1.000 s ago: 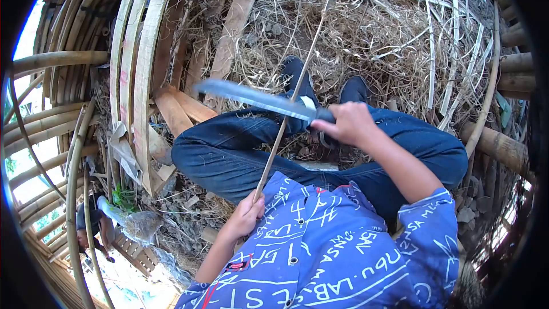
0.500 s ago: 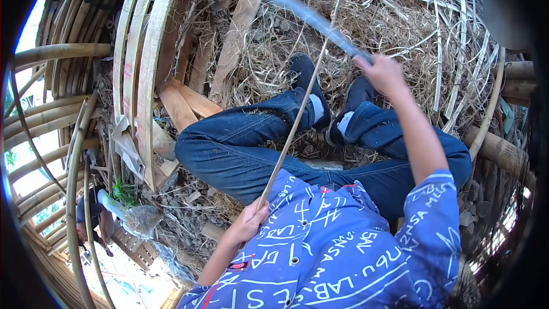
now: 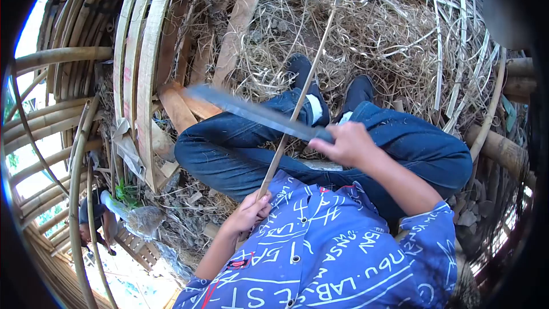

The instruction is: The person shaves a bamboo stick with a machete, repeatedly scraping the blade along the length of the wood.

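A long, thin bamboo strip (image 3: pixel 320 51) runs from my lap up past my feet. My left hand (image 3: pixel 249 213) is closed around its near end, beside my shirt. In my right hand (image 3: pixel 350 147) is the dark handle of a machete (image 3: pixel 251 113), fingers wrapped round it. The broad grey blade points left over my bent legs and crosses the strip just above my left hand; motion blurs it slightly. My shoes (image 3: pixel 359 92) rest on the ground beyond, amid pale shavings (image 3: pixel 263 74).
Wooden slats (image 3: pixel 150 63) and loose boards (image 3: pixel 240 23) lie at left. Split strips (image 3: pixel 461 40) and curly shavings cover the ground at upper right. Bamboo poles (image 3: pixel 63 54) form the left side, with another person (image 3: pixel 97 217) beyond them. A thick bamboo pole (image 3: pixel 503 151) lies at right.
My right hand has drawn the machete down toward my lap and left, from beyond my feet to near my knees. My left hand stays on the strip, which has shifted slightly.
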The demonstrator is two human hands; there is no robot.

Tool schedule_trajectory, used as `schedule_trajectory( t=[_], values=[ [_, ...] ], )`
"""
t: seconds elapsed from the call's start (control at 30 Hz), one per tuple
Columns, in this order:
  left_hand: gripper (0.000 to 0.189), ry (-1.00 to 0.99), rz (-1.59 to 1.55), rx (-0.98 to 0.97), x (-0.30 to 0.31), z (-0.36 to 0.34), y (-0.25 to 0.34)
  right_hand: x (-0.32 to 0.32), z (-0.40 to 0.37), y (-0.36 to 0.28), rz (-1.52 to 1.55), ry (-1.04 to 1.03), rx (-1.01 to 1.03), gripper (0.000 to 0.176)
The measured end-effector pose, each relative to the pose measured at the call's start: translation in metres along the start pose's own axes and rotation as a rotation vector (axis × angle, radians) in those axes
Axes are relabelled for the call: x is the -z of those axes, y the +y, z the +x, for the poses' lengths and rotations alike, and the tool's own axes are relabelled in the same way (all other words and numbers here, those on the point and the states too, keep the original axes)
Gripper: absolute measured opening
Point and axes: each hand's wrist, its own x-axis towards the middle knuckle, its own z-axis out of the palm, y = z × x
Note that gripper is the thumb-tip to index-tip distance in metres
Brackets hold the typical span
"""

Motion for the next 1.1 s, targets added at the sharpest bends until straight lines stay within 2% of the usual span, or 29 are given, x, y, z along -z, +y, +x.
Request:
schedule_trajectory(
  t=[0.07, 0.1, 0.23, 0.4, 0.5, 0.57, 0.7, 0.83, 0.93, 0.97, 1.0, 1.07, 1.1],
  values=[
    [0.013, -0.013, -0.032, 0.013, 0.0, 0.001, 0.002, -0.014, -0.01, -0.009, -0.007, -0.008, 0.108, 0.069],
    [0.014, -0.008, -0.027, 0.021, -0.002, 0.001, 0.002, -0.015, -0.011, -0.011, -0.048, -0.01, 0.141, 0.062],
    [0.015, 0.039, -0.028, 0.054, -0.008, -0.002, 0.001, -0.011, -0.005, -0.009, -0.128, 0.027, 0.149, 0.063],
    [0.017, 0.042, -0.033, 0.044, -0.004, -0.003, 0.003, -0.011, 0.014, -0.001, -0.227, -0.039, 0.165, 0.073],
    [0.017, 0.047, -0.027, 0.04, -0.007, -0.007, 0.003, -0.017, 0.018, 0.006, -0.234, 0.034, 0.214, 0.072],
    [0.017, 0.038, -0.011, 0.054, 0.003, -0.013, -0.011, -0.004, 0.027, 0.019, -0.225, 0.082, 0.02, 0.067],
    [0.018, 0.072, 0.05, 0.06, -0.002, -0.025, -0.018, 0.053, 0.064, 0.098, -0.244, 0.203, -0.364, 0.066],
    [0.017, 0.045, -0.019, 0.011, -0.001, -0.02, -0.013, 0.073, 0.071, 0.109, -0.329, 0.28, -0.279, 0.069],
    [0.014, 0.173, 0.258, -0.157, 0.0, -0.019, -0.012, 0.069, 0.064, 0.097, -0.309, 0.294, -0.277, 0.067],
    [0.015, 0.246, 0.497, -0.159, 0.0, -0.019, -0.014, 0.067, 0.056, 0.086, -0.176, 0.284, -0.318, 0.067],
    [0.015, 0.247, 0.498, -0.152, -0.006, -0.019, -0.007, 0.061, 0.046, 0.076, -0.041, 0.27, -0.362, 0.067],
    [0.016, 0.345, 0.761, -0.185, -0.028, -0.016, 0.021, 0.045, 0.028, 0.05, -0.015, 0.226, -0.303, 0.066],
    [0.016, 0.363, 0.757, -0.128, -0.032, -0.014, 0.026, 0.03, 0.019, 0.043, -0.004, 0.217, -0.229, 0.064]
  ],
)
